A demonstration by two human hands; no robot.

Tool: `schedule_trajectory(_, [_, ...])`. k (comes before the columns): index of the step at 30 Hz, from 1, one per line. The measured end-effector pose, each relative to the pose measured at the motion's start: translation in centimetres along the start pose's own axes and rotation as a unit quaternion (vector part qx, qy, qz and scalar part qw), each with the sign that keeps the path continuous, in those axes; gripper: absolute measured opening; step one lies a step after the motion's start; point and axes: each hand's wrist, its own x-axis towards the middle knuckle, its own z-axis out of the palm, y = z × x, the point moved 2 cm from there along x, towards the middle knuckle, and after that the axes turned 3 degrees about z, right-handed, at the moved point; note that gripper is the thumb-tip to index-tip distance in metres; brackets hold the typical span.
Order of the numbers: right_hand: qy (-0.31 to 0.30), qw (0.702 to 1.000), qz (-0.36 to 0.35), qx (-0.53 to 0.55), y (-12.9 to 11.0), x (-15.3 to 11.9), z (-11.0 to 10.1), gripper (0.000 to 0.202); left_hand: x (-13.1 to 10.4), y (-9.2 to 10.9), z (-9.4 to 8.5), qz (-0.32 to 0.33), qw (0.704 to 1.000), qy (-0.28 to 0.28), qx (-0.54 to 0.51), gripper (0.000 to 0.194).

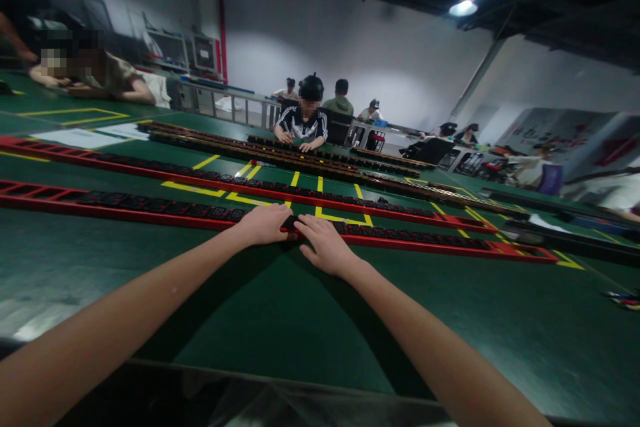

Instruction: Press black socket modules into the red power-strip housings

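Observation:
A long red rail runs across the table in front of me, filled with a row of square black pieces. My left hand rests over the rail's middle, its thumb and fingers on either side of a small black piece. Just to the right, my right hand lies palm down with fingers stretched and thumb apart. Its fingertips reach the right side of that same piece. Both hands partly cover the rail.
A second red rail with black pieces lies parallel behind. Farther back are long brown-black strips, white paper sheets and yellow tape marks on the green table. A person works opposite; cables lie right.

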Motion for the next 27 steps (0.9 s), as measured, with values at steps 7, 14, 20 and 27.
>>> schedule_trajectory(7, [0.005, 1.0, -0.002, 0.005, 0.05, -0.05, -0.03, 0.057, 0.0, 0.08, -0.13, -0.001, 1.0, -0.001, -0.002, 0.043])
schedule_trajectory(14, [0.005, 1.0, 0.004, 0.009, 0.02, -0.07, -0.06, 0.057, -0.2, -0.01, -0.21, -0.007, 1.0, -0.001, -0.021, 0.041])
schedule_trajectory(20, [0.003, 1.0, 0.01, 0.014, -0.08, -0.19, -0.09, 0.058, -0.02, 0.14, -0.17, -0.002, 1.0, 0.003, -0.012, 0.039])
schedule_trajectory(27, [0.016, 0.999, 0.052, 0.0, 0.0, -0.4, 0.32, 0.055, 0.12, 0.25, -0.02, -0.008, 1.0, -0.006, -0.008, 0.04])
